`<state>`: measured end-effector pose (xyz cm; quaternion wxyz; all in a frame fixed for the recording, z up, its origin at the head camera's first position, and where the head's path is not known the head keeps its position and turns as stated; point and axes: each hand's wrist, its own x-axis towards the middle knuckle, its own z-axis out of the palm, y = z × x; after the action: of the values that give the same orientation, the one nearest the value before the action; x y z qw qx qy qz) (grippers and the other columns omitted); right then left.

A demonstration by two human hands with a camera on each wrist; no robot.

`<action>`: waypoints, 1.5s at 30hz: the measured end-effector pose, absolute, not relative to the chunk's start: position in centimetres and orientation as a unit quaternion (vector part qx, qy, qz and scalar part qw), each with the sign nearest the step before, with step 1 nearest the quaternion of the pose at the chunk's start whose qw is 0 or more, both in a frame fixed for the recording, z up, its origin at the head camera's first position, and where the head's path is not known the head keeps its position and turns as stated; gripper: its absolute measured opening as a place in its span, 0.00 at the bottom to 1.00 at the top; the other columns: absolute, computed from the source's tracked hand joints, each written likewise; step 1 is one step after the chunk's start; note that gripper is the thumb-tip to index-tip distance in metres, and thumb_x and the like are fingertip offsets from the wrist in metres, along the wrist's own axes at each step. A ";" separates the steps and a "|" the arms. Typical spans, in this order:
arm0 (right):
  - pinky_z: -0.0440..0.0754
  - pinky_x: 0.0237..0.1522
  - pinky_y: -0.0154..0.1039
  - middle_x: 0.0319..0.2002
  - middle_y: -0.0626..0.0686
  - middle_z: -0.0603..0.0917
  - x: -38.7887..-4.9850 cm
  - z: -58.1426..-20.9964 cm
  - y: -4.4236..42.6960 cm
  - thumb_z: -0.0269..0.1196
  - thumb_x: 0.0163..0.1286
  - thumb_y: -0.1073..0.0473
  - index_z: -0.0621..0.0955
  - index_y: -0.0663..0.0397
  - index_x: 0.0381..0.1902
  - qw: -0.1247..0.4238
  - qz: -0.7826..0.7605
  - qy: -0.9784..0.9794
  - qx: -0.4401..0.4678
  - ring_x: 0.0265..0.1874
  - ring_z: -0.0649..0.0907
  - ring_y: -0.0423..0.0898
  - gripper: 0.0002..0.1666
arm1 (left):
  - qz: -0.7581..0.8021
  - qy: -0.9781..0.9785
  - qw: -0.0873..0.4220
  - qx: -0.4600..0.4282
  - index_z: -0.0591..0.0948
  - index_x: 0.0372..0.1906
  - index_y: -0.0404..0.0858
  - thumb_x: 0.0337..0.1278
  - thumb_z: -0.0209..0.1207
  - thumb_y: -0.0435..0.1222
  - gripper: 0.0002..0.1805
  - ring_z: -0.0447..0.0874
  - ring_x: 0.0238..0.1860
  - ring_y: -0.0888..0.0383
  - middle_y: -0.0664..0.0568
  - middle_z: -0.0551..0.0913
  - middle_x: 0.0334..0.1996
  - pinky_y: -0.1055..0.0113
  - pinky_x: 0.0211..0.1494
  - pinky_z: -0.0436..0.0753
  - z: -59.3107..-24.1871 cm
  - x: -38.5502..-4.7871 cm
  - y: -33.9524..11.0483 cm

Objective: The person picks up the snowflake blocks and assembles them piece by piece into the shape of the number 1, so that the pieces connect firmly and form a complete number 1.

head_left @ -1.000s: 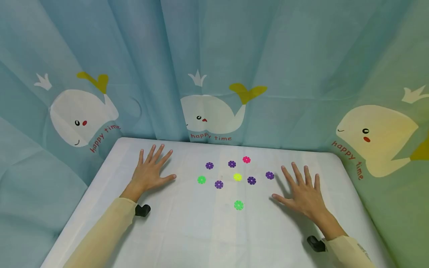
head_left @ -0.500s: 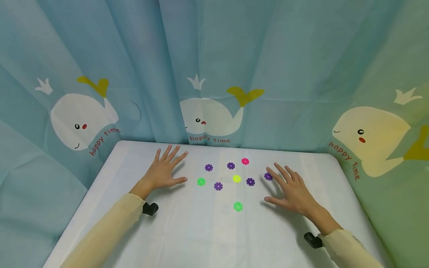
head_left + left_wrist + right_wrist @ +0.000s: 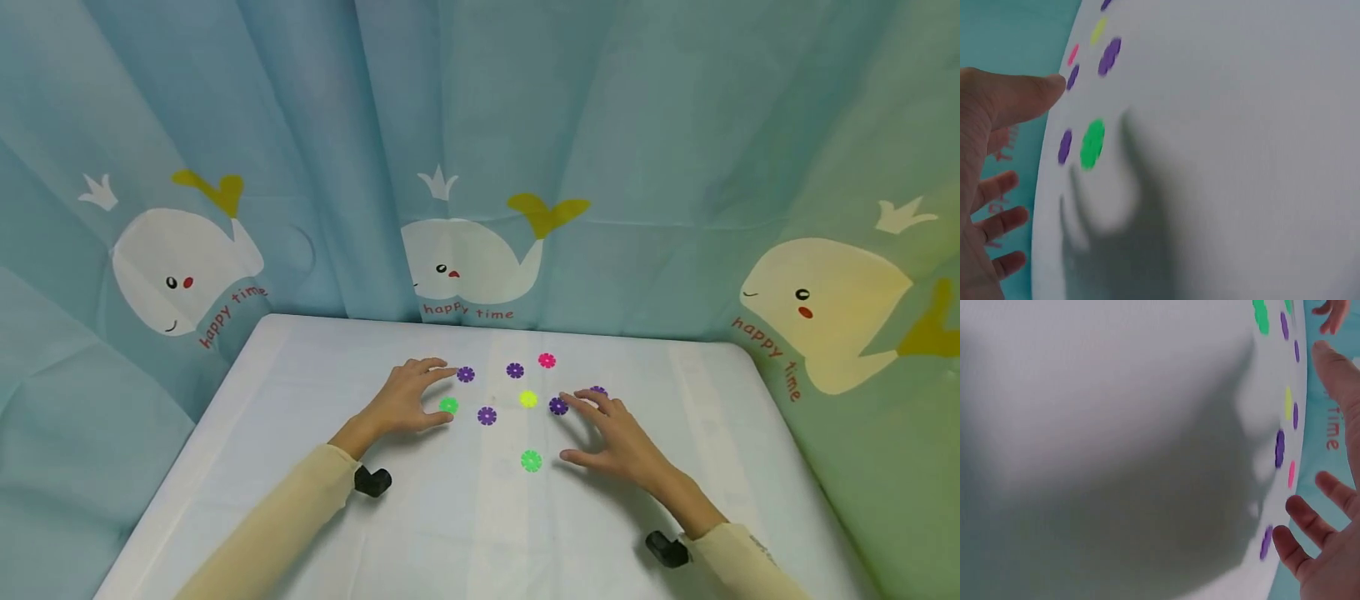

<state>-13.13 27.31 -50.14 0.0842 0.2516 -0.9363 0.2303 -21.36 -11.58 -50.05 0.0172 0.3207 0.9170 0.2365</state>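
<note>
Several small flat notched discs lie scattered on the white table. My left hand (image 3: 408, 400) hovers by the left ones, thumb and fingers apart and holding nothing. Its fingertips are nearest a purple disc (image 3: 466, 374) and a green disc (image 3: 1092, 144). My right hand (image 3: 618, 442) hangs over the right side, fingers bent a little, thumb apart, nothing in it. Its index finger overlaps a dark purple disc (image 3: 558, 407) in the head view. Behind the fingers, another purple disc (image 3: 598, 390) is partly hidden. Shadows in both wrist views show the hands raised off the surface.
Between the hands lie a yellow disc (image 3: 528, 399), a pink disc (image 3: 547, 360), two more purple discs and, nearer the front, a second green disc (image 3: 531, 461). A blue-green curtain (image 3: 645, 208) with printed whales hangs around the white table (image 3: 442, 533).
Both hands have moved inward toward the discs, the left to the right and the right to the left. Their fingers have gone from widely spread to slightly bent. The discs lie as before.
</note>
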 end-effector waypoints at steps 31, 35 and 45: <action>0.66 0.45 0.47 0.45 0.46 0.79 -12.4 -51.5 22.2 0.77 0.60 0.57 0.90 0.41 0.48 -0.039 0.291 -0.925 0.242 0.46 0.77 0.47 0.16 | 0.233 0.909 0.036 0.342 0.91 0.49 0.53 0.57 0.74 0.47 0.15 0.71 0.54 0.54 0.55 0.79 0.50 0.54 0.56 0.67 -52.3 -22.0 -5.7; 0.66 0.46 0.48 0.45 0.45 0.80 -12.2 -51.4 22.2 0.76 0.61 0.58 0.90 0.40 0.47 -0.042 0.297 -0.923 0.241 0.47 0.77 0.48 0.15 | 0.241 0.908 0.043 0.340 0.91 0.47 0.52 0.56 0.74 0.45 0.13 0.71 0.54 0.54 0.55 0.78 0.48 0.54 0.57 0.67 -52.2 -21.9 -5.5; 0.78 0.42 0.38 0.41 0.42 0.85 -12.0 -51.6 22.3 0.77 0.60 0.62 0.87 0.47 0.46 -0.035 0.326 -0.913 0.244 0.37 0.78 0.41 0.17 | 0.268 0.902 0.050 0.335 0.86 0.43 0.48 0.54 0.76 0.43 0.13 0.73 0.52 0.56 0.58 0.82 0.44 0.55 0.57 0.67 -52.2 -21.6 -5.0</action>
<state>-12.03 22.27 -51.65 -0.0351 0.2439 -0.9127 0.3259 -21.64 -5.00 -52.15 0.0502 0.3347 0.9021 0.2677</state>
